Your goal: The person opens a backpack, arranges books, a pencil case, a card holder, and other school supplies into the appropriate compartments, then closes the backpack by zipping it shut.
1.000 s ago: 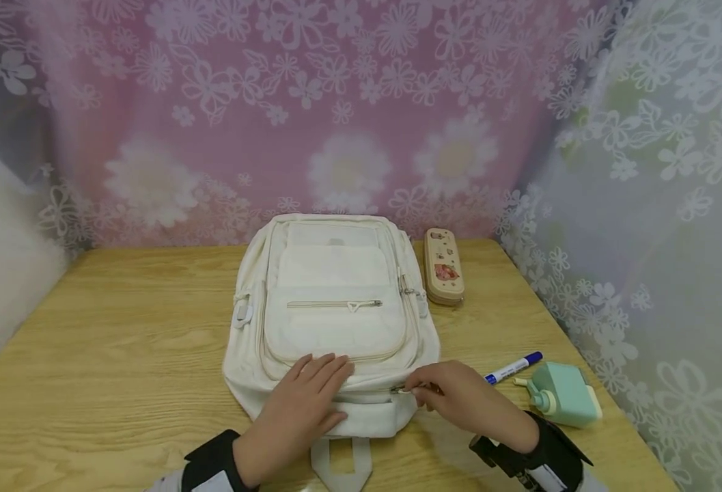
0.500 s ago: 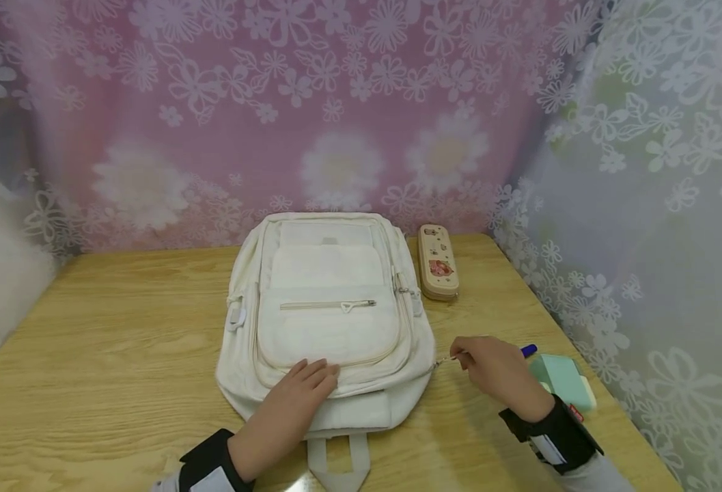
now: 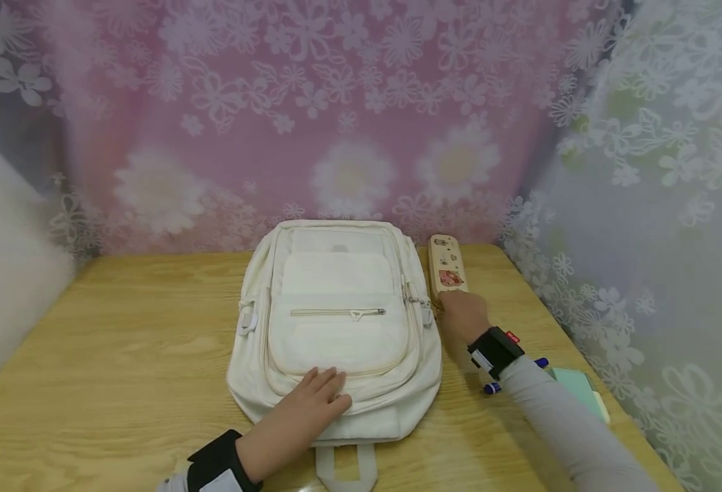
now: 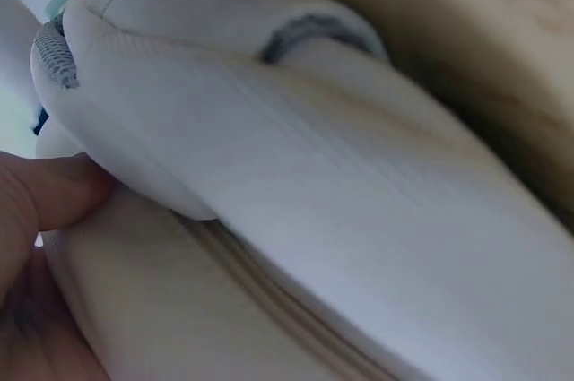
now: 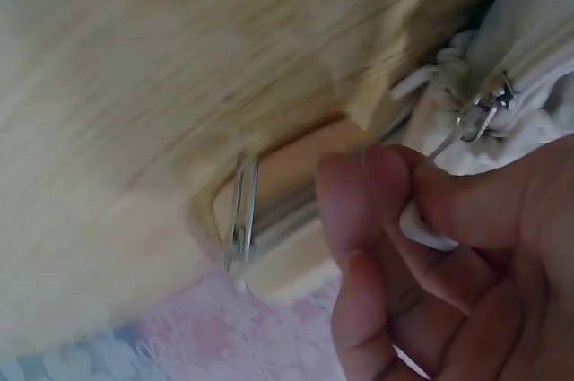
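Note:
A white backpack [image 3: 336,342] lies on the table, its front pockets up and its top handle [image 3: 367,465] toward me. My left hand [image 3: 302,417] rests on its near part, fingers stretched over the fabric; the thumb [image 4: 67,188] presses the bag beside a zipper [image 4: 278,300] in the left wrist view. On the bag's right side, my right hand [image 3: 462,314] pinches a zipper pull [image 5: 426,230], whose metal slider [image 5: 484,112] shows in the right wrist view. Right behind that hand lies a beige pencil case [image 3: 447,263] with printed pictures, its near end overlapped by the hand.
On the right of the wooden table [image 3: 139,348] lie a blue-capped marker [image 3: 492,388], partly hidden under the right forearm, and a mint-green box-shaped thing [image 3: 576,389]. Flowered curtains [image 3: 348,137] hang behind the table and along its right side.
The right hand has drawn the zipper pull from the bag's near right corner round and up its right side, to beside the pencil case. The left hand stays on the bag.

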{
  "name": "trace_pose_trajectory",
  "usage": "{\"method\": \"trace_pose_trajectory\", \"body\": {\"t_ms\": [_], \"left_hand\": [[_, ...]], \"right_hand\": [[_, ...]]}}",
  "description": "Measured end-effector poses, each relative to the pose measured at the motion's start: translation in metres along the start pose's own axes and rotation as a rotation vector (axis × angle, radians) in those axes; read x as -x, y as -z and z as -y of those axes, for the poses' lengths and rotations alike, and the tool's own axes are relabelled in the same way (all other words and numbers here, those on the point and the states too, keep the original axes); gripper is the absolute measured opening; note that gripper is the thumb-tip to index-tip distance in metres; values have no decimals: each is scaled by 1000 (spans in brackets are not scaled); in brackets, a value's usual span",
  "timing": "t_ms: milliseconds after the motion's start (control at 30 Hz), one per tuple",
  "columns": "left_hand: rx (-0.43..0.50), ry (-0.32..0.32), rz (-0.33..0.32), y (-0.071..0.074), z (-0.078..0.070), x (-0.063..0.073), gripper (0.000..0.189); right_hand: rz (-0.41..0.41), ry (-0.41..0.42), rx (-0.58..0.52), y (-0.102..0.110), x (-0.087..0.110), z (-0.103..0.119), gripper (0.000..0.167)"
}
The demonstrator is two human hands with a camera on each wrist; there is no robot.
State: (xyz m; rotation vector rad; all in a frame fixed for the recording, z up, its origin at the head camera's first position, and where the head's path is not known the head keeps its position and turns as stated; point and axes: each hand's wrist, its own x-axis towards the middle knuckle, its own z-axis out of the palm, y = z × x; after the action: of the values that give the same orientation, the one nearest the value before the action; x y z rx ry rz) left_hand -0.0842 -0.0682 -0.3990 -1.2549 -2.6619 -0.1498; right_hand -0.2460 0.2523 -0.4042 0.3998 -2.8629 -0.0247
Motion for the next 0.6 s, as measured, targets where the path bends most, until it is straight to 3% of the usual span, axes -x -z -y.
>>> {"method": "trace_pose_trajectory", "body": {"t_ms": [167, 267, 367, 500, 600], "left_hand": [[31, 25, 53, 3, -1, -4, 19], [50, 19, 70, 5, 2, -6, 19], [65, -28, 70, 14, 10, -8, 16], [168, -60, 37, 41, 31, -13, 17], [251, -40, 18, 67, 50, -22, 15]], "right_hand": [[-2, 9, -26, -13, -16, 1, 20], [85, 5, -58, -17, -18, -1, 22], [190, 35, -89, -13, -16, -4, 16], [306, 40, -134, 8, -10, -8, 6], [305, 25, -195, 23, -9, -6, 10]]}}
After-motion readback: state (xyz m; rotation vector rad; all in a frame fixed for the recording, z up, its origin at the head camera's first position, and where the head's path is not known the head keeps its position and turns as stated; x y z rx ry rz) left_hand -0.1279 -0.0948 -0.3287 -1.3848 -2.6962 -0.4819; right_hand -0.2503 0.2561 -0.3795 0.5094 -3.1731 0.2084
